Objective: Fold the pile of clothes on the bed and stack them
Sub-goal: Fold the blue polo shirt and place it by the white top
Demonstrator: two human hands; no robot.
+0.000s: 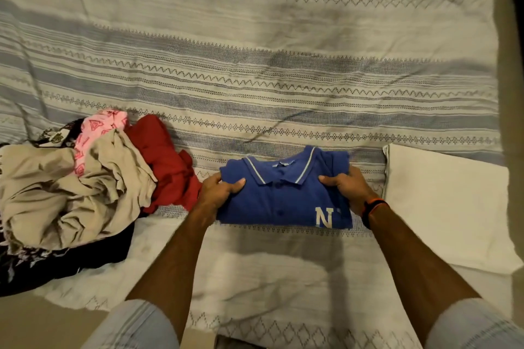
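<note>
Holding the folded blue polo shirt (285,195) by its two short sides, I have my left hand (219,193) curled round its left edge, thumb on top, and my right hand (347,185) gripping the right edge the same way. The polo is my landmark: it sits near the front of the bed (255,79), a neat rectangle with the collar up, its white piping showing and a white letter N at the lower right corner.

As I judge it, the work is at an early stage. This one shirt looks finished, and I see no stack of folded clothes yet, so it may become the base of one. Left of the polo the pile of clothes (85,187) is untouched and crumpled: a red garment (167,167) nearest the polo, a beige cloth (65,201) bunched in soft, deep creases beyond it, a pink printed piece (99,127) behind that, and dark patterned fabric (56,261) underneath at the front. All of that is left to fold.

The polo's knit looks thick and matte, holding its fold with crisp edges. Under it the bedspread is a woven cotton in cream with grey-blue bands and small zigzag and diamond motifs, lightly wrinkled. Just right of the polo lies a plain white pillow (442,207), flat and smooth.
</note>
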